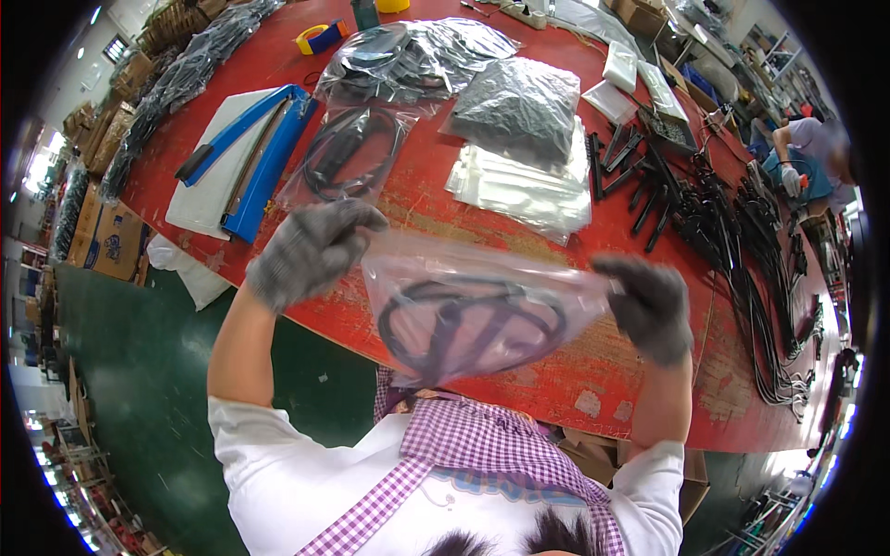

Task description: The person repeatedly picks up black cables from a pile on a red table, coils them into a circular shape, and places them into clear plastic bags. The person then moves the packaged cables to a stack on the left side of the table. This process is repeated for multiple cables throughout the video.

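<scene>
Clear plastic bag (482,315) with a coiled black cable (468,324) inside, held up between both gloved hands above the near edge of the red tabletop (640,361). Left hand (311,250) pinching the bag's upper left corner, right hand (649,306) gripping its right edge. Beyond the bag, a stack of empty clear bags (528,190) and a blue heat sealer (260,157).

clear plastic bag (482,310) | coiled black cable inside (visible) | held aloft, stretched flat

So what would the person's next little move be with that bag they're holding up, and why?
Probably carrying the clear bag over to the blue heat sealer. Both gloved hands, left hand and right hand, hold it by its top corners, the coiled black cable is already inside.
</scene>
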`<act>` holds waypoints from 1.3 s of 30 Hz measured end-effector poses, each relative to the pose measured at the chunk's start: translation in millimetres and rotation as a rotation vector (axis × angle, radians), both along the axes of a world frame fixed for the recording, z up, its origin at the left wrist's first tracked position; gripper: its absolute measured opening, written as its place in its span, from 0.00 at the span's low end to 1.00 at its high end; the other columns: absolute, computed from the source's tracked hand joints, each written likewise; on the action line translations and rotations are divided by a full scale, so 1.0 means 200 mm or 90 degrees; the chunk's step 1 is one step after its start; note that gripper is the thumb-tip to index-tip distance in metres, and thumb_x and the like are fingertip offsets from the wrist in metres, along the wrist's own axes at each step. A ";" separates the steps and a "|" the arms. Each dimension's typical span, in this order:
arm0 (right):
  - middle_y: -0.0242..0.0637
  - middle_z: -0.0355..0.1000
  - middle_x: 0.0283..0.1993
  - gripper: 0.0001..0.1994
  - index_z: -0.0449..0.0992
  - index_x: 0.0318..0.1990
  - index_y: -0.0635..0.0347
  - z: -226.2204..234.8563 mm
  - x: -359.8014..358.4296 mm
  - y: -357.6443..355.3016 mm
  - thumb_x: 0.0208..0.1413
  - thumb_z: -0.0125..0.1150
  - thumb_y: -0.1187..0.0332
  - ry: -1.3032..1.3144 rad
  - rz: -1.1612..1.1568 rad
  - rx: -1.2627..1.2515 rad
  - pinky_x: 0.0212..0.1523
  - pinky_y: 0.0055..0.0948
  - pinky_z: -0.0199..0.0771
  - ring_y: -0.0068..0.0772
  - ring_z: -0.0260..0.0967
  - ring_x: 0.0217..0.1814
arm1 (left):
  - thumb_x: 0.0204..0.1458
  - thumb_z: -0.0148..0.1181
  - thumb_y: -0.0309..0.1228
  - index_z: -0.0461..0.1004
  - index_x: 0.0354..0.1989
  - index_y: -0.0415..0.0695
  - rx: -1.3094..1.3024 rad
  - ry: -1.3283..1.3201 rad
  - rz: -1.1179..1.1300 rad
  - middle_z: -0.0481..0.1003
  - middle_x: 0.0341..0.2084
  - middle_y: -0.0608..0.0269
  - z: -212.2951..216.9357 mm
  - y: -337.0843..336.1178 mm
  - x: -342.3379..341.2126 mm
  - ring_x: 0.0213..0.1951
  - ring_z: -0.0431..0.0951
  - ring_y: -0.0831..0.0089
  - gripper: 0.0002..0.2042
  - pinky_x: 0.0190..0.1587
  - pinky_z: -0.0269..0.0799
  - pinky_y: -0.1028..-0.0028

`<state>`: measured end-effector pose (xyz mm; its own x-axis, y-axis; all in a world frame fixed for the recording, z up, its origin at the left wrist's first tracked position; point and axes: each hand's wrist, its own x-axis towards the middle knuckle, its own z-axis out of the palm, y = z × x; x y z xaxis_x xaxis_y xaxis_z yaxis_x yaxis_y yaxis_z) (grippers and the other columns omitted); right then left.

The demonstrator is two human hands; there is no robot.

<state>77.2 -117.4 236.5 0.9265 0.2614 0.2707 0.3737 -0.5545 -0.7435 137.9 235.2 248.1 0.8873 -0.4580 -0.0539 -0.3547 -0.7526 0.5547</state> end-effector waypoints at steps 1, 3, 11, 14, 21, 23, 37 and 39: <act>0.36 0.66 0.17 0.14 0.77 0.38 0.57 -0.05 0.13 0.01 0.41 0.53 0.77 0.021 0.005 -0.011 0.20 0.23 0.62 0.22 0.61 0.16 | 0.47 0.51 0.22 0.73 0.39 0.44 -0.010 -0.099 -0.022 0.74 0.27 0.62 -0.05 0.02 0.10 0.30 0.73 0.77 0.11 0.32 0.69 0.76; 0.32 0.67 0.20 0.15 0.76 0.40 0.59 -0.12 0.31 0.07 0.43 0.51 0.79 0.035 -0.036 0.036 0.22 0.20 0.62 0.16 0.60 0.20 | 0.47 0.48 0.19 0.72 0.40 0.42 -0.027 -0.292 -0.075 0.72 0.25 0.68 -0.17 0.13 0.30 0.26 0.70 0.81 0.12 0.30 0.67 0.80; 0.43 0.72 0.24 0.07 0.72 0.32 0.56 -0.21 0.60 0.77 0.47 0.51 0.66 -0.104 0.030 -0.269 0.19 0.42 0.69 0.43 0.72 0.24 | 0.52 0.52 0.30 0.73 0.35 0.41 0.268 -0.495 0.369 0.74 0.33 0.52 -0.25 0.74 0.60 0.35 0.74 0.61 0.07 0.39 0.68 0.66; 0.39 0.67 0.19 0.06 0.71 0.31 0.52 -0.52 0.49 0.84 0.47 0.53 0.63 -0.120 0.098 -0.165 0.18 0.42 0.65 0.42 0.69 0.21 | 0.50 0.52 0.32 0.73 0.40 0.41 0.260 -0.362 0.468 0.73 0.39 0.48 -0.54 0.95 0.56 0.42 0.73 0.54 0.12 0.45 0.68 0.63; 0.44 0.71 0.26 0.08 0.72 0.33 0.54 -1.03 0.36 -0.15 0.46 0.51 0.63 -0.031 -0.102 -0.296 0.27 0.44 0.68 0.48 0.69 0.26 | 0.49 0.50 0.29 0.73 0.31 0.43 0.191 -0.340 0.127 0.74 0.27 0.54 -0.97 0.27 0.40 0.30 0.73 0.59 0.06 0.33 0.68 0.64; 0.43 0.72 0.28 0.07 0.72 0.31 0.53 -1.12 0.35 -0.62 0.44 0.49 0.66 -0.098 -0.313 -0.292 0.31 0.43 0.70 0.44 0.71 0.31 | 0.46 0.50 0.29 0.75 0.27 0.45 0.108 -0.293 -0.121 0.74 0.24 0.55 -0.96 -0.16 0.27 0.29 0.74 0.57 0.06 0.29 0.68 0.62; 0.39 0.63 0.56 0.19 0.66 0.53 0.50 -1.09 0.52 -1.90 0.54 0.41 0.62 0.298 -0.688 -0.658 0.57 0.48 0.54 0.42 0.59 0.58 | 0.48 0.49 0.39 0.71 0.36 0.49 0.214 -0.073 -0.442 0.72 0.36 0.57 -1.14 -0.71 -0.19 0.38 0.70 0.58 0.11 0.37 0.69 0.63; 0.39 0.65 0.52 0.18 0.69 0.50 0.48 -1.12 0.39 -1.91 0.52 0.45 0.59 0.274 -0.600 -0.640 0.53 0.46 0.60 0.41 0.63 0.54 | 0.47 0.50 0.39 0.70 0.38 0.49 0.169 -0.060 -0.452 0.71 0.39 0.57 -1.12 -0.72 -0.12 0.41 0.70 0.57 0.12 0.40 0.69 0.61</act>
<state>154.8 -499.2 12.5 0.8195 -0.5731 0.0042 -0.5676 -0.8106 0.1441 113.4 90.4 23.8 0.3912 -0.9024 -0.1806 -0.8399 -0.4303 0.3307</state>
